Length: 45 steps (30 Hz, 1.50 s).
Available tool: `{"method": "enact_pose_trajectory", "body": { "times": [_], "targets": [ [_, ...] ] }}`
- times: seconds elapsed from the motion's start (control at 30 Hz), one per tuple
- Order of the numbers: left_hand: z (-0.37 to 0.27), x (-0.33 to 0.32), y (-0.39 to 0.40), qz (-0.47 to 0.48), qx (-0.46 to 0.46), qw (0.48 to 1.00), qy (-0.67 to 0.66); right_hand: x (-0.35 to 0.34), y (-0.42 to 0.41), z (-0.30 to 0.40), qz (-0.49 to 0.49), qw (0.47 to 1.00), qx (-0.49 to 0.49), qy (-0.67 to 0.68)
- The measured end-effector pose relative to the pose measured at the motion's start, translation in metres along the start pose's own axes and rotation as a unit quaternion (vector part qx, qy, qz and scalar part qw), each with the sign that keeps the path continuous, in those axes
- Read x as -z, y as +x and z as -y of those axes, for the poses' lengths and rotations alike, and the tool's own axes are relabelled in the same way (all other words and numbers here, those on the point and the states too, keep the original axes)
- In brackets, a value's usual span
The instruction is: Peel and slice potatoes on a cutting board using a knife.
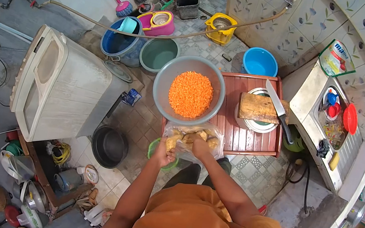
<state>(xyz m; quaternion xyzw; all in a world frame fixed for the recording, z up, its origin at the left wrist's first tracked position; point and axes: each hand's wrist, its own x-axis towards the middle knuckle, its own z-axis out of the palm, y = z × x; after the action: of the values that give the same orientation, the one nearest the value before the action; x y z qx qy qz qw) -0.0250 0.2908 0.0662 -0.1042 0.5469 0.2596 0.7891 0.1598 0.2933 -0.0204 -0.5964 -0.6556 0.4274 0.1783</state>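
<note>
In my left hand [163, 154] is a yellowish-brown potato [170, 143], held at the left side of a clear plastic bag [182, 150]. My right hand [200, 147] reaches into the bag among several more potatoes [213, 142]; its fingertips are hidden, so its grip is unclear. Just beyond the bag, a large grey basin [159, 90] holds a heap of diced orange vegetable, probably carrot [190, 94]. To the right, a wooden cutting board [258, 108] lies across a white round container [259, 128]. A kitchen knife [276, 99] rests on the board, its black handle overhanging towards me.
Basin, bag and board share a low reddish wooden table [225, 121]. A green basket [153, 149] is under my left hand. Black [109, 147] and blue [260, 62] tubs stand on the floor. A hose [189, 35] crosses beyond; a sink [334, 135] is at right.
</note>
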Motion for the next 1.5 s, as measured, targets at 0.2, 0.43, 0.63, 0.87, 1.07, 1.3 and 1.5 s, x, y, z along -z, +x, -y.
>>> {"method": "enact_pose_trajectory", "body": {
  "times": [0.2,0.43,0.63,0.87,1.07,1.3,1.5],
  "targets": [
    [-0.009,-0.028,-0.018,0.024,-0.003,0.999,0.026,-0.026,0.034,-0.004,0.106,0.978,0.003,-0.179],
    [-0.007,-0.026,-0.022,0.037,-0.019,0.999,0.026,-0.014,0.048,0.013,0.21,0.905,0.048,-0.367],
    [-0.003,-0.017,-0.017,0.02,-0.028,0.999,0.033,0.004,0.044,-0.01,0.174,0.917,0.165,-0.318],
    [-0.002,-0.043,0.006,0.021,-0.013,0.999,0.039,0.009,0.027,-0.069,0.03,0.991,0.04,-0.121],
    [0.002,-0.03,0.019,-0.012,-0.027,0.998,0.048,0.041,-0.016,-0.023,-0.003,0.839,-0.193,0.509],
    [0.01,-0.032,0.053,0.004,-0.055,0.997,0.047,0.075,-0.058,-0.009,-0.02,0.808,-0.232,0.542],
    [0.008,-0.025,0.077,0.055,-0.015,0.998,0.031,0.085,-0.074,-0.002,-0.038,0.797,-0.341,0.497]
  ]
}}
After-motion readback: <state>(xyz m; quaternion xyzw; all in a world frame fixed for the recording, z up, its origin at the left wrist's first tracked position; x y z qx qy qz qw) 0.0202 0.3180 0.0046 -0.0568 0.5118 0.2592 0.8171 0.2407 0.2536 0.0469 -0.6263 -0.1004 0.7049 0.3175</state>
